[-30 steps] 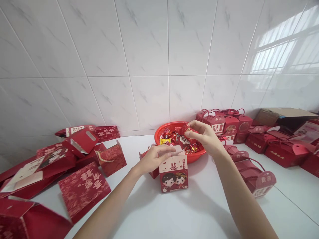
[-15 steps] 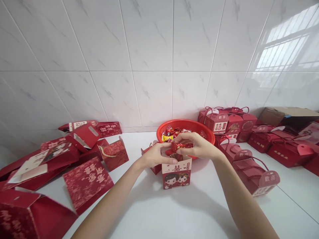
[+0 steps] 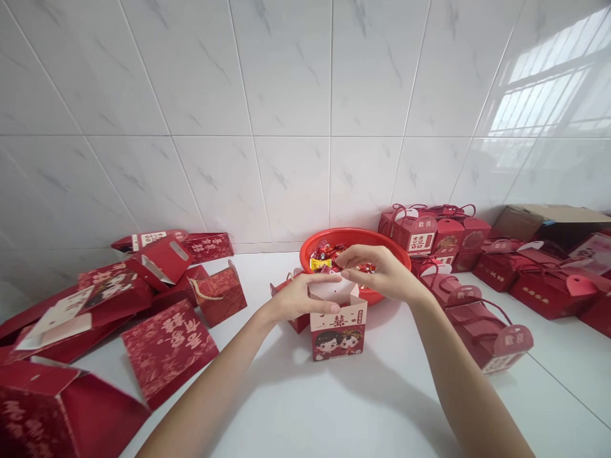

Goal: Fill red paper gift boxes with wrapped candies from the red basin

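A red and cream gift box (image 3: 338,337), printed with two cartoon figures, stands upright with its top open. My left hand (image 3: 301,298) grips its upper left edge, fingers behind and thumb at the front. Over the box's back right side, my right hand (image 3: 375,272) hovers with curved fingers and nothing visible between them. Right behind the box is a red plastic basket (image 3: 405,257) of wrapped candies, among them a yellow one (image 3: 320,263). A small red box (image 3: 298,323) is partly hidden behind my left hand.
Flat and folded red boxes (image 3: 169,350) lie in a pile at the left. Closed red boxes with cord handles (image 3: 484,324) are grouped at the right, near a brown cardboard box (image 3: 520,219). A tiled wall (image 3: 291,184) rises behind the table.
The red-wrapped candies that were between my hands have dropped out of sight into the box. My right hand has risen slightly and its fingers have loosened.
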A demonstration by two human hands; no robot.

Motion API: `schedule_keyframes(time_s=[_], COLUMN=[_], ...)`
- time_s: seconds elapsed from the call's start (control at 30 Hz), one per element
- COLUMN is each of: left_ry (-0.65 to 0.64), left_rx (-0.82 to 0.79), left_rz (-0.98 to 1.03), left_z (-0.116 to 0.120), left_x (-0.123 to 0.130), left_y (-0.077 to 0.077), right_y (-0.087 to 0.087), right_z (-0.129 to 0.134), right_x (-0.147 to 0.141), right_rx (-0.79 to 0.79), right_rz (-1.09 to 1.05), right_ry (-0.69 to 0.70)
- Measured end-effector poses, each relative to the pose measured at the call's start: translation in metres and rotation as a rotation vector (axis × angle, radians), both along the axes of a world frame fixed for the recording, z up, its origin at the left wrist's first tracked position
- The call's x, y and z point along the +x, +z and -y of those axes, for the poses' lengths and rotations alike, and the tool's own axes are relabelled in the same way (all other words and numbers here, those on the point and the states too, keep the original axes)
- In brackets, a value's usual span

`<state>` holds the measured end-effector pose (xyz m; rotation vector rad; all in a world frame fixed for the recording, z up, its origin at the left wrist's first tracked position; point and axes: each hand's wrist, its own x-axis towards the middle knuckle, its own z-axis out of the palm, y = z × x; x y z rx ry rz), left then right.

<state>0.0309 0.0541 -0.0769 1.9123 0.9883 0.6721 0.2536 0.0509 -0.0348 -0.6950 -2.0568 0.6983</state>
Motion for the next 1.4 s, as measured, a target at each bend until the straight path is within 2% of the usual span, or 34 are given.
schedule_keyframes(time_s=[0.17, 0.27, 0.4, 0.57, 0.7, 0.83, 0.93, 1.13, 1.27, 1.4], left_ry=[-0.006, -0.011, -0.039, -0.097, -0.145, -0.136, -0.134, -0.118, -0.085, -0.096], left_rx=[0.163, 0.247, 0.305, 0.346, 0.39, 0.396, 0.374, 0.309, 0.258, 0.231], left_rz=[-0.002, -0.046, -0.121, -0.017, 0.031, 0.015, -0.002, 0.02, 0.025, 0.033], left_z=[0.006, 0.009, 0.008, 0.004, 0.005, 0.01, 0.013, 0.015, 0.014, 0.011], left_x=[0.002, 0.002, -0.001, 0.002, 0.007, 0.01, 0.01, 0.01, 0.009, 0.008], left_y=[0.0, 0.0, -0.002, -0.009, -0.012, -0.011, -0.01, -0.009, -0.01, -0.011], right_y=[0.009, 0.004, -0.014, -0.042, -0.063, -0.079, -0.083, -0.085, -0.093, -0.099], right_z=[0.003, 0.002, 0.004, 0.015, 0.026, 0.035, 0.041, 0.046, 0.047, 0.045], right_x=[0.012, 0.017, 0.02, 0.025, 0.022, 0.015, 0.011, 0.009, 0.009, 0.007], right_rx=[-0.003, -0.03, -0.076, -0.239, -0.287, -0.3, -0.284, -0.271, -0.222, -0.229], right_rz=[-0.049, 0.0, 0.124, 0.166, 0.016, -0.113, -0.151, -0.189, -0.159, -0.233], right_ry=[-0.068, -0.064, 0.005, 0.078, -0.028, -0.166, -0.216, -0.247, -0.229, -0.221])
